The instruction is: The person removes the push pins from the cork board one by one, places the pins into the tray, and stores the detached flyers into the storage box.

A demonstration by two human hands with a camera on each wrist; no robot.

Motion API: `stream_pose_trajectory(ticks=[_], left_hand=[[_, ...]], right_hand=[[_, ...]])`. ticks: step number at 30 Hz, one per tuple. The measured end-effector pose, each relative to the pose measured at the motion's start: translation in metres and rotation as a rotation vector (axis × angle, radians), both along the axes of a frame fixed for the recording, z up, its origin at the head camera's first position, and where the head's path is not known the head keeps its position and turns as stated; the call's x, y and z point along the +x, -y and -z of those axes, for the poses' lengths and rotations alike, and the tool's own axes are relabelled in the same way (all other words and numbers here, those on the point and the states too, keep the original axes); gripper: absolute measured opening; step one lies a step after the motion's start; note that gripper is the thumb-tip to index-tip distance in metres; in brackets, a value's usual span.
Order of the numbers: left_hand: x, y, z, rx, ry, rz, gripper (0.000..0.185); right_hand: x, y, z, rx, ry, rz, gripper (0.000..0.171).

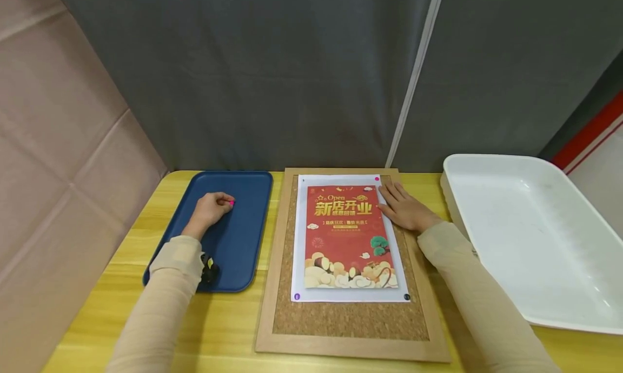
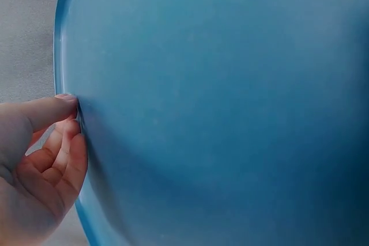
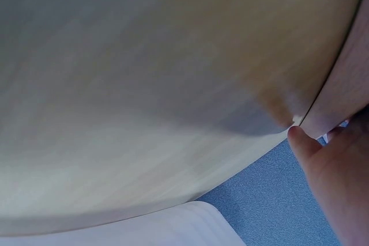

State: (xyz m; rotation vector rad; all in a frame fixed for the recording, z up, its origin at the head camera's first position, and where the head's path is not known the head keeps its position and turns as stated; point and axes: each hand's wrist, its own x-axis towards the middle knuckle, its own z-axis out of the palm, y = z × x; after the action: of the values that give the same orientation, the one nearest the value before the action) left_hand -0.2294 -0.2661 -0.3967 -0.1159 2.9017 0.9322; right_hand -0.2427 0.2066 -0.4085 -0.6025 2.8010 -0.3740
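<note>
Head cam sits high, faces fwd and down over the worktop (image 1: pixel 146 238); wide view takes in both hands, the blue tray (image 1: pixel 243 238), cork board (image 1: pixel 340 319) and white tub (image 1: pixel 535 238). Left wrist cam is v. close to the tray surface (image 2: pixel 230 113), fingertips (image 2: pixel 63 105) at frame's left edge; shares tray w/ head view. Right wrist cam is pressed v. near a blurred pale wood surface (image 3: pixel 144 84), fingertip (image 3: pixel 302 142) at right edge; overlap w/ head view can't be told for sure.
</note>
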Motion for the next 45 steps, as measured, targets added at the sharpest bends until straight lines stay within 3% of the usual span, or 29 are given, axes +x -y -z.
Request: stream_pose_trajectory(ticks=[28, 37, 45], left_hand=[[0.002, 0.003, -0.006, 0.012, -0.005, 0.017, 0.031], [0.001, -0.007, -0.033, 0.058, -0.044, 0.045, 0.034], [0.006, -0.033, -0.062, 0.098, -0.073, 0.14, 0.035]], right_hand=[[-0.001, 0.003, -0.003, 0.001, 0.015, 0.007, 0.069], [0.0, 0.0, 0.001, -0.012, 0.001, 0.002, 0.07], [0.0, -0.004, 0.002, -0.07, -0.007, -0.014, 0.077]])
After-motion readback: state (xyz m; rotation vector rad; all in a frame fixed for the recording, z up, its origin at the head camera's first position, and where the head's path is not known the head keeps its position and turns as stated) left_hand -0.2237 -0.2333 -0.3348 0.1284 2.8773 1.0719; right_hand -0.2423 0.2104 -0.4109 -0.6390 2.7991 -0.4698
